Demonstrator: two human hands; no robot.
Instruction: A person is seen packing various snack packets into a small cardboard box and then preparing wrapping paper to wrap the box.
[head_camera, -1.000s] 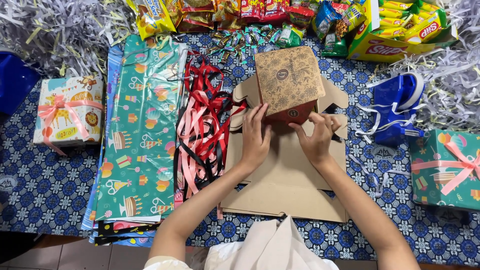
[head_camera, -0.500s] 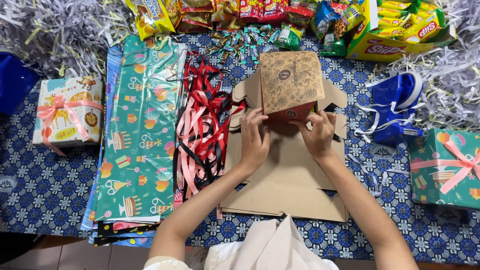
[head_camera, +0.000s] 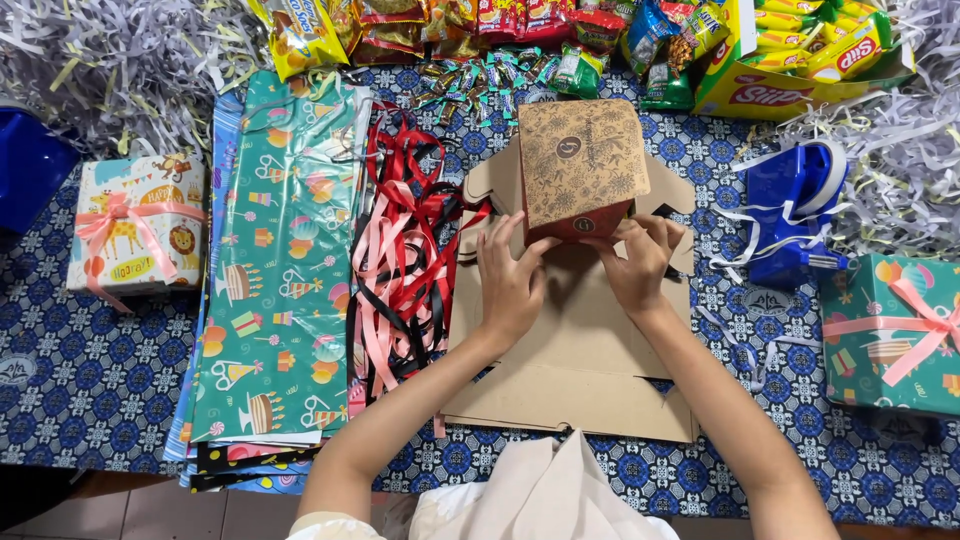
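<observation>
Since half a second ago your left hand (head_camera: 510, 283) has slid up the brown patterned cardboard box (head_camera: 580, 165); both hands now pinch its near edge, your right hand (head_camera: 640, 265) at the right corner. The box stands on the flat cardboard sheets (head_camera: 575, 350), its lid sloping away from you; its inside is hidden

Brown patterned box (head_camera: 580, 165) at centre, on flat cardboard (head_camera: 575, 340), held at its near edge by both hands. Yellow snack carton (head_camera: 790, 85) top right, colourful snack packets (head_camera: 480, 25) along the top. Wrapped gift (head_camera: 135, 225) at left, teal gift (head_camera: 890, 335) at right, both with pink ribbon.
</observation>
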